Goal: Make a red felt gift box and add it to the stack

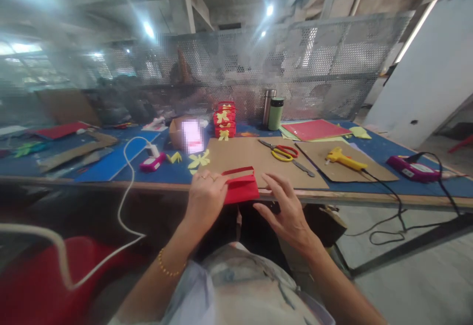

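Observation:
A small red paper box (242, 189), its top side gaping, is held at the table's front edge. My left hand (207, 189) is closed around the box's left end, the thumb pressed against it. Just off the box's right end is my right hand (283, 209), thumb and fingers apart and nothing between them. Yellow paper bow shapes (199, 160) lie beyond my left hand. A brown cardboard sheet (240, 152) spreads behind the box, with red-and-yellow-handled scissors (283, 152) and a grey blade-like tool (303, 168) on it.
Stacked red boxes with yellow bows (224, 120) stand at the back. Beside them are a green flask (275, 114) and a steel flask (267, 105). A yellow glue gun (343, 160) lies right; its black cord hangs off the edge. A white cable (125, 187) loops down left.

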A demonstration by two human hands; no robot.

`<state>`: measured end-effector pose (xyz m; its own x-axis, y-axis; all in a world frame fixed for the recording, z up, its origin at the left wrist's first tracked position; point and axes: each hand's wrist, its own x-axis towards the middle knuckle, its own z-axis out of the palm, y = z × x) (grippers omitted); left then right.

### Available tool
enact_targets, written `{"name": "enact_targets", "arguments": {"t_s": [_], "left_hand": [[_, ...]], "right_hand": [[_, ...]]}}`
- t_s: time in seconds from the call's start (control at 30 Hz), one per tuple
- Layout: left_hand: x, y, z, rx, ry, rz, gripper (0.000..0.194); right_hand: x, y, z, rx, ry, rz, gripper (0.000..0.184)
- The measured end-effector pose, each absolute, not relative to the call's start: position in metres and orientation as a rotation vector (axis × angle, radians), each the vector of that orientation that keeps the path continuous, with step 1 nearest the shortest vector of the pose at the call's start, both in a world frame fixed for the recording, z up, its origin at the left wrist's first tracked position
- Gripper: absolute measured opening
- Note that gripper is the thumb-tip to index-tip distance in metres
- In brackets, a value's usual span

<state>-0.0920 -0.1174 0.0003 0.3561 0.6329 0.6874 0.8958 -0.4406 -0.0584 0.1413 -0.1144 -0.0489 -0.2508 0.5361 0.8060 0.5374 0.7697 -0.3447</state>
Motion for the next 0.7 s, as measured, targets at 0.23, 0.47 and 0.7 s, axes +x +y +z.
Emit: {"name": "enact_targets", "arguments": {"t_s": [0.23,0.47,0.7], "left_hand": [[-0.089,-0.122,0.001,-2.39,-1.353,-0.748,0.021],[-0.09,-0.118,0.011,-2.671,-1.467,-0.809,0.02],[-0.093,-0.117,0.02,-2.844,-1.483,-0.858,0.022]], "right_hand": [[0.137,-0.108,-0.036,-0.732,-2.159,0.207,0.069],[0.147,-0.103,-0.039,-0.689,-2.14,0.413,0.062],[0.147,-0.102,-0.033,-0.654,-2.125,0.523,0.059]]}}
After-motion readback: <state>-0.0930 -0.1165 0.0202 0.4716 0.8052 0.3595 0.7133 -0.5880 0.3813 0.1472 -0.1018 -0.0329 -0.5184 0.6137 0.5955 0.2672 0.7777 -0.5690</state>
